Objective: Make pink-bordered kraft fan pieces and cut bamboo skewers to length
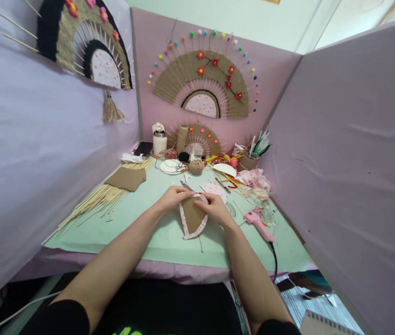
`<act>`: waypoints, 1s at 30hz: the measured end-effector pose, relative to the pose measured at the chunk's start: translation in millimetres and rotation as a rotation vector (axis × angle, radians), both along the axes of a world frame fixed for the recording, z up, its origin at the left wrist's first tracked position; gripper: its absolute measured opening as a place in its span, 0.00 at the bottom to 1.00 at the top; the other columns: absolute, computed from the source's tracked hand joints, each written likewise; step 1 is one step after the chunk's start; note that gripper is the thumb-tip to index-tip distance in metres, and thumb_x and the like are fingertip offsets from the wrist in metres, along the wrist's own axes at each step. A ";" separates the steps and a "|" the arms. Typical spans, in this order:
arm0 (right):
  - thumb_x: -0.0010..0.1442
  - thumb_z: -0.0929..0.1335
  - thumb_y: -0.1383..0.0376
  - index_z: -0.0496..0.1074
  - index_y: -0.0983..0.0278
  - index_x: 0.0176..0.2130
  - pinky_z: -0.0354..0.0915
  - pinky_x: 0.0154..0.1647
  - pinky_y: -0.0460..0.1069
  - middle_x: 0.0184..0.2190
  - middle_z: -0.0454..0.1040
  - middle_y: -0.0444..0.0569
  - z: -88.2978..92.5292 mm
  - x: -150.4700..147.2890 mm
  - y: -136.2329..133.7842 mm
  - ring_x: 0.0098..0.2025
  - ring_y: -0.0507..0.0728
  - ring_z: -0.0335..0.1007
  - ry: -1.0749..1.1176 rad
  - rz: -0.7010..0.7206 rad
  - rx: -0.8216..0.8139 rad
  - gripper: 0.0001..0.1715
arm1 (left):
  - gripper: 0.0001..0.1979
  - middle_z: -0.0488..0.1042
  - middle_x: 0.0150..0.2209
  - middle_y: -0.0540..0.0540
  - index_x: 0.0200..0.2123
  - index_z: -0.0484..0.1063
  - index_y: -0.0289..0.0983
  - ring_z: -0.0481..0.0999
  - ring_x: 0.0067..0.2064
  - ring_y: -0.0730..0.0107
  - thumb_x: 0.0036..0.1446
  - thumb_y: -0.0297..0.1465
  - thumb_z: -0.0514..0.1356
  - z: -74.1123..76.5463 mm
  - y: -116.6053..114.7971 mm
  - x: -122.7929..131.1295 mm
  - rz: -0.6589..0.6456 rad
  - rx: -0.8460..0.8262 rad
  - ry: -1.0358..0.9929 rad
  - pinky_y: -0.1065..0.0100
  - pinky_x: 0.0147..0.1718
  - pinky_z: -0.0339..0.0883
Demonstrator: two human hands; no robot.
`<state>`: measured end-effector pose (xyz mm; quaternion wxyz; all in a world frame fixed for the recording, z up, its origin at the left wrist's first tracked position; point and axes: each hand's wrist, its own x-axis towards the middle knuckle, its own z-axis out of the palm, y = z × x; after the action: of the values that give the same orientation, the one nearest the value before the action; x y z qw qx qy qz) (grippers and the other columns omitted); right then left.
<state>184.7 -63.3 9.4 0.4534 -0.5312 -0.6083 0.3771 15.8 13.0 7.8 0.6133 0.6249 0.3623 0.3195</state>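
Observation:
Both hands hold a half-round piece of brown cardboard (193, 215), whose rim is wrapped in white fabric with pink dots. My left hand (175, 197) pinches its upper left edge, and my right hand (215, 207) grips the upper right edge, the fingers of the two hands close together. Just beyond the left fingertips lie scissors (186, 185), partly hidden by the hands. Dotted pink fabric (214, 190) rests on the table behind the right hand. A clear protractor (231, 209) is beside the right wrist.
A pink glue gun (260, 225) with a black cord lies at right. Bamboo sticks (92, 201) and a cardboard piece (126, 179) cover the left side. At the back stand a white bottle (160, 143), a twine ball (196, 166) and a tool cup (248, 162). Decorated fans (169, 74) hang on the partitions.

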 end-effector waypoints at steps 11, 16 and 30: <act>0.49 0.71 0.55 0.76 0.65 0.38 0.64 0.32 0.48 0.35 0.77 0.49 -1.1 3.9 2.1 0.35 0.56 0.70 0.151 -0.064 0.030 0.19 | 0.22 0.74 0.24 0.48 0.28 0.75 0.32 0.70 0.26 0.71 0.38 0.45 0.68 -0.4 -2.3 2.0 0.050 -0.117 -0.034 0.71 0.26 0.61; 0.51 0.70 0.56 0.78 0.62 0.39 0.66 0.38 0.51 0.37 0.77 0.51 -4.0 6.6 4.2 0.39 0.59 0.70 0.029 -0.121 0.136 0.17 | 0.23 0.77 0.31 0.43 0.33 0.76 0.31 0.74 0.33 0.66 0.39 0.44 0.69 1.1 -4.1 -1.6 -0.127 -0.247 -0.126 0.67 0.33 0.66; 0.61 0.64 0.61 0.74 0.57 0.49 0.65 0.41 0.51 0.37 0.70 0.50 -2.6 6.7 0.9 0.39 0.55 0.67 -0.329 0.008 0.445 0.17 | 0.20 0.77 0.32 0.42 0.35 0.75 0.31 0.75 0.33 0.67 0.40 0.37 0.71 1.7 -5.6 -3.5 -0.270 -0.350 -0.260 0.67 0.36 0.67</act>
<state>191.4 -62.4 6.8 0.4525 -0.4701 -0.7438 0.1448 12.3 7.4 9.5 0.7905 0.5057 0.2435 0.2451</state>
